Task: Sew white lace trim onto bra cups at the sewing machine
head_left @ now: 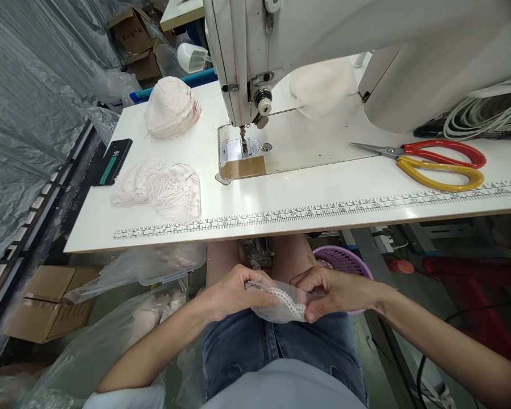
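Note:
Above my lap, my left hand (242,295) and my right hand (330,292) grip a small piece of sheer white fabric (276,312) from either side. A dotted lace trim (287,299) runs across the fabric between my thumbs. The fingers of both hands are curled, with parts of the cloth hidden under them. In front of me stands a sewing machine (255,74), its needle area over the metal plate. Left of it on the table lie a stack of pale fabric cups (172,108) and a pile of white lace pieces (166,190).
Scissors (434,162) with red and yellow handles lie on the white table (281,196), above a printed ruler (323,210). A black phone-like item (113,162) is at the left edge. A purple basket (344,262) stands below; cardboard boxes (51,301) and plastic bags are at lower left.

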Demonstrator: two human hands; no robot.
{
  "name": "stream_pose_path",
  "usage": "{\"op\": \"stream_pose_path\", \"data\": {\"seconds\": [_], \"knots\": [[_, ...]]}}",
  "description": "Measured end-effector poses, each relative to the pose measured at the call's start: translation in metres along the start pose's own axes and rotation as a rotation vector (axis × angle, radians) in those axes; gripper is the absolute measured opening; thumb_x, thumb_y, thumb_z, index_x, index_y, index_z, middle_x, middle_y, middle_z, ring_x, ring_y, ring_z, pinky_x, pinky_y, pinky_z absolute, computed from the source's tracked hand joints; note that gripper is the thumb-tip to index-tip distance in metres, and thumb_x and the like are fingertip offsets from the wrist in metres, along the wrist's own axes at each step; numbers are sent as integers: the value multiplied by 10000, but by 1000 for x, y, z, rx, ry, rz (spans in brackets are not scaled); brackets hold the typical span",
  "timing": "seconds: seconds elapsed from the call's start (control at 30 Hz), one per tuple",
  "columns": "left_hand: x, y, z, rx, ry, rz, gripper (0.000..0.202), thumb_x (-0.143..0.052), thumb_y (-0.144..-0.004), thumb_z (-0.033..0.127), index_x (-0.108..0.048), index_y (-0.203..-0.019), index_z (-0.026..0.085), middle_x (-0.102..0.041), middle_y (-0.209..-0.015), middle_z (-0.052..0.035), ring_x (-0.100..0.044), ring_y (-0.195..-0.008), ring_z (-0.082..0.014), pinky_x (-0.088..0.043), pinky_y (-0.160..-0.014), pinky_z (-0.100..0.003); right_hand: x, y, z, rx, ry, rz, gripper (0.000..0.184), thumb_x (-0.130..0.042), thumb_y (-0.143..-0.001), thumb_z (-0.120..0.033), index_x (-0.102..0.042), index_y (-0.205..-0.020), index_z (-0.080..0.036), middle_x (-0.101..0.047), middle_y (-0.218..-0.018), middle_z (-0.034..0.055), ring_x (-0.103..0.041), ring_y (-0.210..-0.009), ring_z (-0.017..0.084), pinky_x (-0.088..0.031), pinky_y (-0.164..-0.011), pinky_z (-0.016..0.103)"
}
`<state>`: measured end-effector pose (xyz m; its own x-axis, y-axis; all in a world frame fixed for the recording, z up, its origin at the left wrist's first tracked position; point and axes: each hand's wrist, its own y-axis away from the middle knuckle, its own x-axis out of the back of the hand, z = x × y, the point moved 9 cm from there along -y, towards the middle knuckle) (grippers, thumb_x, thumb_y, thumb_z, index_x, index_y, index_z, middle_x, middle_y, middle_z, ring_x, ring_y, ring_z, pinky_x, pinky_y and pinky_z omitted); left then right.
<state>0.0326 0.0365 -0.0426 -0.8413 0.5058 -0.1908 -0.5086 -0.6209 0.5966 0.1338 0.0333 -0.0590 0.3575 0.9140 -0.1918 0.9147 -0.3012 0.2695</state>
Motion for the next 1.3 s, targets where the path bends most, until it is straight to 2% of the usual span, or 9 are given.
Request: {"op": "stream_pose_path", "data": {"seconds": [0.17, 0.3, 0.37, 0.43, 0.5, 0.6, 0.7, 0.97, 1.3], "knots": [[1, 4, 9, 51, 21, -7, 217, -779, -629, 305, -707, -717, 121, -632, -661, -17, -530, -623, -101, -412, -604, -208, 3, 9, -9, 67, 33, -13, 274, -664, -768, -393, -696, -813, -125, -595, -761, 31, -553, -760, 149, -424, -699, 261], [-7, 5, 17, 45, 144, -57, 222, -806, -593, 294, -700, -686, 123, -658, -650, -22, -565, -601, -108, -444, -594, -215, -4, 16, -27, 164, 37, -99, 356, -626, -785, -467, -706, -843, -125, -637, -792, 64, -592, -767, 167, -454, -699, 267], [-16, 5, 27, 21, 203, -130, 212, -812, -587, 280, -703, -682, 125, -672, -654, -25, -581, -595, -112, -460, -599, -223, 11, 15, -40, 229, 83, 122, 375, -554, -837, -481, -694, -895, -138, -624, -756, 54, -578, -683, 143, -453, -626, 246], [-23, 5, 42, -10, 209, -200, 203, -811, -590, 264, -711, -696, 123, -685, -678, -33, -601, -622, -123, -476, -626, -233, 34, 21, -59, 337, 250, 518, 309, -519, -879, -413, -647, -1017, -169, -595, -775, 41, -550, -663, 130, -436, -589, 233], [-22, 4, 55, -17, 181, -212, 203, -803, -601, 261, -716, -718, 120, -692, -702, -41, -616, -660, -135, -490, -662, -248, 37, 30, -83, 512, 466, 757, 274, -508, -894, -325, -572, -1139, -219, -565, -857, 43, -542, -722, 136, -430, -598, 235], [-9, 3, 64, 22, 125, -130, 208, -804, -591, 256, -717, -722, 120, -686, -685, -33, -618, -646, -131, -496, -646, -242, 20, 30, -103, 726, 654, 737, 319, -445, -913, -230, -488, -1223, -289, -514, -934, 45, -536, -786, 141, -435, -610, 244], [3, 4, 68, 45, 66, -81, 215, -815, -565, 248, -717, -706, 118, -671, -650, -18, -602, -594, -109, -488, -600, -214, 13, 32, -112, 805, 753, 693, 389, -459, -880, -158, -462, -1240, -303, -482, -939, 38, -527, -811, 143, -446, -639, 253], [11, -2, 82, 4, -21, -115, 214, -803, -592, 261, -713, -724, 119, -654, -627, -1, -580, -567, -80, -462, -568, -170, 13, 29, -130, 722, 1058, 728, 196, -467, -898, -195, -654, -933, -243, -565, -836, 23, -517, -676, 113, -410, -573, 230], [30, -8, 106, 20, -139, -73, 214, -793, -581, 260, -701, -689, 100, -633, -596, -11, -561, -557, -97, -448, -562, -196, 11, 27, -165, 883, 1320, 788, 173, -434, -912, -131, -597, -958, -166, -555, -770, 26, -471, -660, 107, -376, -587, 235]]}}
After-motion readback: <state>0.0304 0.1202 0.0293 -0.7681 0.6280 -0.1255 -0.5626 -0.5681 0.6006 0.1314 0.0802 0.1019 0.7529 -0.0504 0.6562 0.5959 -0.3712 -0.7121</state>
